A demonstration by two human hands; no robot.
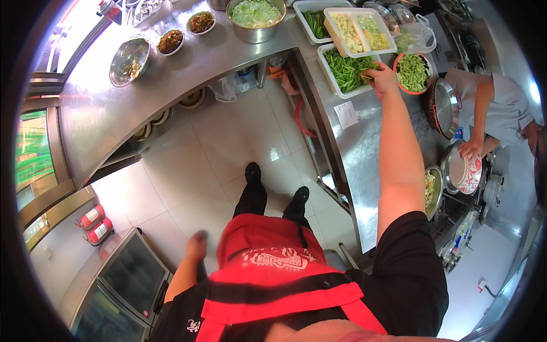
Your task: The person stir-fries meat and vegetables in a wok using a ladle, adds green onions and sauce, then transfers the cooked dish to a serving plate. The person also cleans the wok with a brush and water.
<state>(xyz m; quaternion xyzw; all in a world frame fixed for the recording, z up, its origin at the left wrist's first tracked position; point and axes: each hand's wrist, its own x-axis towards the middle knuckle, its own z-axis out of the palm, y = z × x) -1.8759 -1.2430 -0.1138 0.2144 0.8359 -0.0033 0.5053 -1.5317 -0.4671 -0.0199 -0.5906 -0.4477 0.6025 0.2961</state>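
My right hand (383, 81) reaches to the right-hand counter, its fingertips pinching green stalks at the edge of a white plastic tray (336, 89). The tray is filled with cut green stalks (348, 70). Just above it rests a divided white container (363, 52) with pale chopped pieces on one side and green and yellow ones on the other. Beside my right hand stands a red-rimmed bowl of chopped green vegetable (412, 73). Low at my side hangs my left hand (196, 248), blurred, away from both counters; whether it holds anything is unclear.
At the right, a co-worker's hand (470, 148) touches a patterned bowl (471, 175). A paper slip (346, 114) lies on the steel counter (363, 158). Along the far counter stand a steel pot (256, 35), small bowls and a steel bowl (143, 70). A glass-doored cabinet (132, 273) is lower left.
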